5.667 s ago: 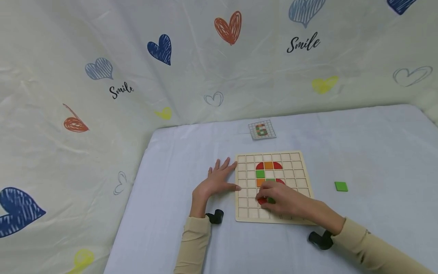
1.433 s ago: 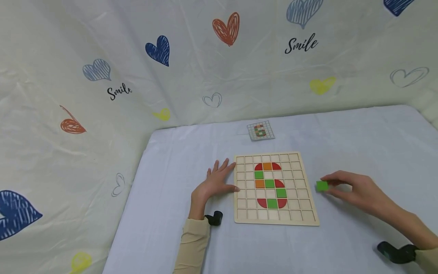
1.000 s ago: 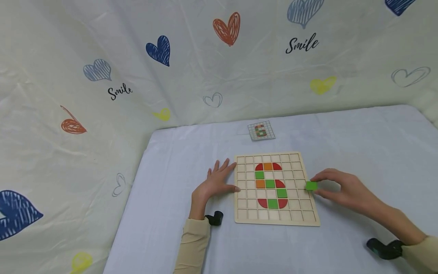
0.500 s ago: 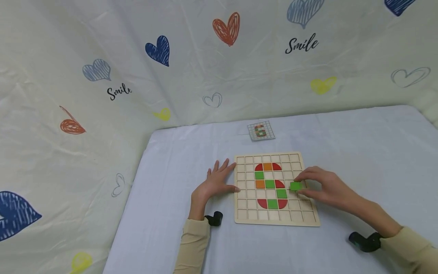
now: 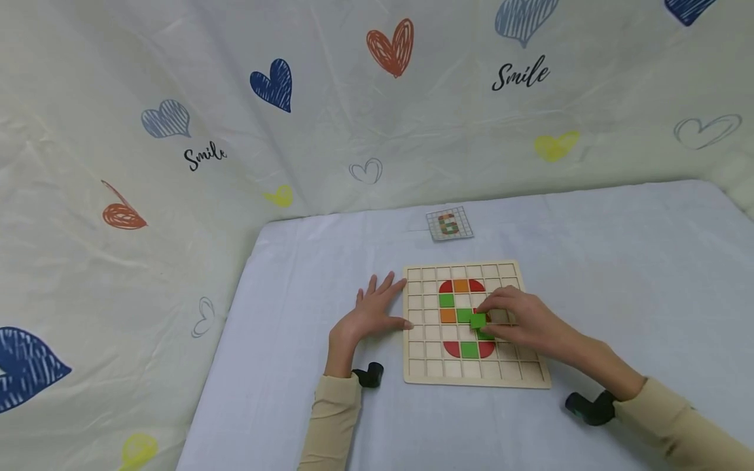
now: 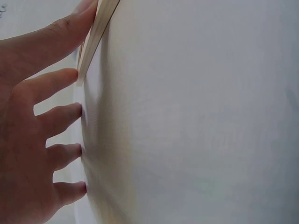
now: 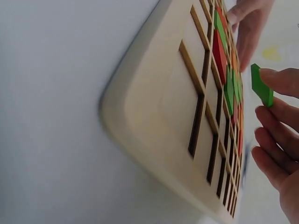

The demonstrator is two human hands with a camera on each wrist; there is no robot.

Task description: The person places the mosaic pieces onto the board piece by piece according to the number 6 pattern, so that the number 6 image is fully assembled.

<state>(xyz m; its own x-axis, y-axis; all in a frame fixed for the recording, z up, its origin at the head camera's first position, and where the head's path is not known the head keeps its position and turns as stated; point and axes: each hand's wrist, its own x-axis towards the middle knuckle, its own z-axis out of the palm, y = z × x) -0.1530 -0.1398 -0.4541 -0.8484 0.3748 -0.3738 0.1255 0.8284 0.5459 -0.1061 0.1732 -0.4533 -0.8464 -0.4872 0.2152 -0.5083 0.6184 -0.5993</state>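
A wooden grid board (image 5: 421, 366) lies on the white cloth, with red, orange and green tiles set in its squares. Between thumb and forefinger my right hand (image 5: 527, 320) pinches a green square tile (image 5: 478, 321). In the head view that tile overlaps the middle of the pattern; the right wrist view shows it raised above the board. My left hand (image 5: 371, 314) is spread on the cloth, its thumb and forefinger touching the board's left edge. The left wrist view shows its straight fingers (image 6: 60, 119) and the board's side (image 6: 96, 37).
Behind the board lies a small card (image 5: 449, 224) printed with a grid and a similar coloured pattern. A black wrist camera (image 5: 370, 375) is on the left wrist, another black camera (image 5: 591, 409) on the right. A backdrop with printed hearts (image 5: 391, 47) rises behind the table.
My right hand left the lower tiles, picked up the green tile from the cloth at right, and carried it left over the board. The left hand has stayed at the board's edge.
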